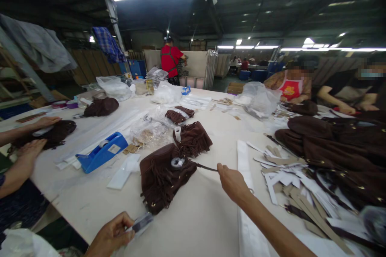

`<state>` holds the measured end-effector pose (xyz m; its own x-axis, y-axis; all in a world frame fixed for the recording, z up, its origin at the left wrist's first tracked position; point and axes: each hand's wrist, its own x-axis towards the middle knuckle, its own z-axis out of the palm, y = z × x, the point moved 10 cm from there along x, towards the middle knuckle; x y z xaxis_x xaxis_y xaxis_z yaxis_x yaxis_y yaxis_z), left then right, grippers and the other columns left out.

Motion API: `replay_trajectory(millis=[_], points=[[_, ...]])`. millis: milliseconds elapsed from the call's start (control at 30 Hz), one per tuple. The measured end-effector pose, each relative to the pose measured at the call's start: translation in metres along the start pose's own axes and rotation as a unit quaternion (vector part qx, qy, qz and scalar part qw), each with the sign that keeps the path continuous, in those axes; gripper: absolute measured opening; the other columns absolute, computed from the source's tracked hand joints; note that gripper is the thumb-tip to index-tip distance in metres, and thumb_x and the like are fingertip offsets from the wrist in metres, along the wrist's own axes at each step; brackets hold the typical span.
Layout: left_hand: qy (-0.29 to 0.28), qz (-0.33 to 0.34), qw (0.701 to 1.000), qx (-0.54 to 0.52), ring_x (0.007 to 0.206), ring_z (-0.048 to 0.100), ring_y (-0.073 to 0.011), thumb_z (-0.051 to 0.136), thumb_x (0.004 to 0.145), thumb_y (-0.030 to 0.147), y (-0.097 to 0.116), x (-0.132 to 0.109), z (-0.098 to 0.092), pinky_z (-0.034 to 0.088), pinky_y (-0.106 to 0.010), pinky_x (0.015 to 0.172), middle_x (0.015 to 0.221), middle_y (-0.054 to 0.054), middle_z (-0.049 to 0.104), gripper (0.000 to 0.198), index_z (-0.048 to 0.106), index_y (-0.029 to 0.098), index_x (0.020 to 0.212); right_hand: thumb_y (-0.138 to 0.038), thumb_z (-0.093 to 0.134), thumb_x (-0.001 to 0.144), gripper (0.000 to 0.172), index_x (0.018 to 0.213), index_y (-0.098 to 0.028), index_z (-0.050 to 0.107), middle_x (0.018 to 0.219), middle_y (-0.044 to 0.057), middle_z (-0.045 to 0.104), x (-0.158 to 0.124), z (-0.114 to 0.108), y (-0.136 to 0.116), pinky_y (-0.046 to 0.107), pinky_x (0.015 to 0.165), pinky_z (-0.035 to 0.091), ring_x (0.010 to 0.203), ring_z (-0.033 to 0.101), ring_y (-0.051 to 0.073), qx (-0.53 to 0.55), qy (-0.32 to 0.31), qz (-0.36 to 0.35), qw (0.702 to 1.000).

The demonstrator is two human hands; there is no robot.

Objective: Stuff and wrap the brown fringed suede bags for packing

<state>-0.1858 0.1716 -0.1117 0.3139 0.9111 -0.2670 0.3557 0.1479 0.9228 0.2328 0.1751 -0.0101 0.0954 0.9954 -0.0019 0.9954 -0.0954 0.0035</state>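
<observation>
A brown fringed suede bag (159, 176) lies on the white table in front of me, with a white wrapped piece (177, 163) near its top. From it a thin dark strap (208, 167) runs to the right, its end pinched in my right hand (233, 184). My left hand (113, 233), below the bag, is closed on a small piece wrapped in clear plastic (142, 223); what lies inside it is blurred. Just behind sit another fringed bag (196, 138) and a smaller brown fringed bundle (180, 115).
A blue tape dispenser (104, 152) stands left, beside clear plastic bags (150, 128). Paper and tan strips (289, 180) and a pile of brown bags (337, 148) cover the right side. At left, a co-worker's hands (33, 148) rest on another bag; more people work at right.
</observation>
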Motion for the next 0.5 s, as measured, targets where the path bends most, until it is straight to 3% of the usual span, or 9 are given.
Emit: replay_trajectory(millis=[67,133,167,233,333,400,500], points=[[0.012,0.011,0.998,0.054,0.061,0.049,-0.0155,0.069,0.068,0.060,0.018,0.003,-0.017,0.037,-0.025,0.059,0.065,0.003,0.055,0.043,0.059,0.020,0.080,-0.010,0.040,0.091,0.019,0.103,-0.018,0.052,0.084,0.005,0.064,-0.033,0.000,-0.007,0.028,0.059,0.033,0.071,0.061,0.019,0.073,-0.008,-0.005,0.997],[0.055,0.041,0.989,0.128,0.071,0.055,-0.0190,0.063,0.074,0.056,0.043,0.006,-0.033,0.042,-0.028,0.068,0.077,0.001,0.062,0.038,0.062,0.021,0.089,-0.023,0.041,0.094,0.013,0.101,-0.020,0.052,0.081,0.003,0.065,-0.064,0.013,-0.016,0.027,0.060,0.035,0.071,0.060,0.018,0.230,-0.015,0.017,0.973],[0.073,0.061,0.983,0.158,0.079,0.058,-0.0207,0.061,0.076,0.054,0.056,0.007,-0.037,0.044,-0.030,0.075,0.087,-0.001,0.065,0.036,0.063,0.022,0.091,-0.029,0.042,0.094,0.014,0.098,-0.021,0.053,0.079,0.002,0.064,-0.077,0.026,-0.019,0.026,0.060,0.035,0.069,0.059,0.017,0.336,-0.023,0.051,0.940],[0.094,0.093,0.968,0.212,0.092,0.059,-0.0232,0.056,0.079,0.052,0.073,0.005,-0.038,0.044,-0.033,0.085,0.102,-0.002,0.065,0.033,0.063,0.024,0.094,-0.037,0.039,0.092,0.021,0.088,-0.021,0.051,0.070,0.000,0.059,-0.104,0.062,-0.028,0.025,0.054,0.034,0.058,0.052,0.014,0.512,-0.050,0.143,0.845],[0.116,0.145,0.939,0.288,0.107,0.055,-0.0260,0.049,0.084,0.049,0.084,-0.002,-0.033,0.041,-0.038,0.097,0.107,-0.004,0.064,0.031,0.064,0.024,0.094,-0.043,0.035,0.090,0.027,0.080,-0.021,0.047,0.058,-0.004,0.047,-0.139,0.103,-0.053,0.021,0.044,0.026,0.046,0.038,0.010,0.652,-0.075,0.245,0.713],[0.151,0.170,0.921,0.316,0.113,0.050,-0.0268,0.043,0.087,0.047,0.085,-0.005,-0.032,0.035,-0.040,0.105,0.109,-0.007,0.063,0.034,0.063,0.021,0.097,-0.047,0.041,0.087,0.029,0.080,-0.020,0.048,0.056,-0.005,0.045,-0.157,0.109,-0.070,0.019,0.042,0.022,0.046,0.036,0.008,0.709,-0.064,0.258,0.653],[0.192,0.160,0.916,0.314,0.114,0.049,-0.0252,0.029,0.092,0.041,0.082,0.006,-0.031,0.032,-0.039,0.108,0.112,-0.010,0.062,0.040,0.059,0.017,0.104,-0.050,0.058,0.077,0.033,0.081,-0.019,0.050,0.064,-0.003,0.053,-0.180,0.113,-0.089,0.017,0.043,0.028,0.050,0.042,0.007,0.783,-0.059,0.263,0.561]])
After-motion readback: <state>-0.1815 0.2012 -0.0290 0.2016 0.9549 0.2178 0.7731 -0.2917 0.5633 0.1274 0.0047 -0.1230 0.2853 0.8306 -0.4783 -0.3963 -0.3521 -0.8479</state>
